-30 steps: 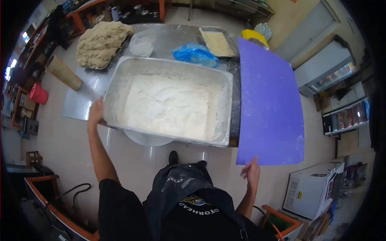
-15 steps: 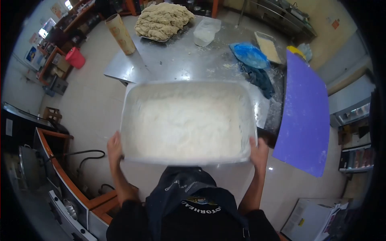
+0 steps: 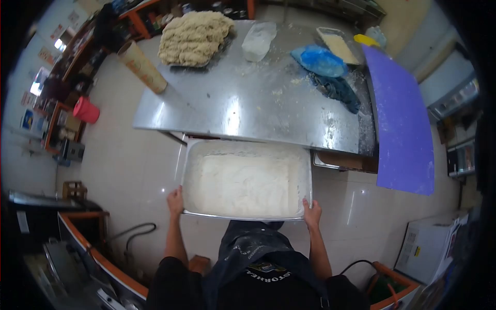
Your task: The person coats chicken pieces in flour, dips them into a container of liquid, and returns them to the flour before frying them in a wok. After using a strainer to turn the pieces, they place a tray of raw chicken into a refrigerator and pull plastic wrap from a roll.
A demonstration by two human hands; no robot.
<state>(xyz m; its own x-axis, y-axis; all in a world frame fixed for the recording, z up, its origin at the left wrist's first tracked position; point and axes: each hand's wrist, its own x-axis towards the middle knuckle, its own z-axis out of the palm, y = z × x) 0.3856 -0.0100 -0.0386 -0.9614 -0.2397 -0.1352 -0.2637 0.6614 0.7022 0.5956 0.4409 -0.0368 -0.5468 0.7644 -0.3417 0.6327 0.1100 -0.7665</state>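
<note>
A deep rectangular metal pan (image 3: 248,218) hangs level between my hands, low in front of my apron. White flour (image 3: 243,181) covers its floor, and some dusts its walls. My left hand (image 3: 175,200) grips the rim near the close left corner. On the opposite side, my right hand (image 3: 312,214) has hold of the close right corner, its thumb over the rim. The pan's far edge lies right at the front edge of the steel table (image 3: 206,116), lower than the tabletop.
On the table are a large dough mass (image 3: 195,39), a cardboard roll (image 3: 143,68), a clear plastic bag (image 3: 259,41), a blue bag (image 3: 319,60), a dark cloth (image 3: 336,92) and a small tray (image 3: 338,46). A purple sheet (image 3: 400,119) hangs at the right edge. Another tray (image 3: 328,161) sits below the tabletop.
The pan has gone down and away from my face, from above the table's front edge to below tabletop height. Both hands have moved with it, still gripping.
</note>
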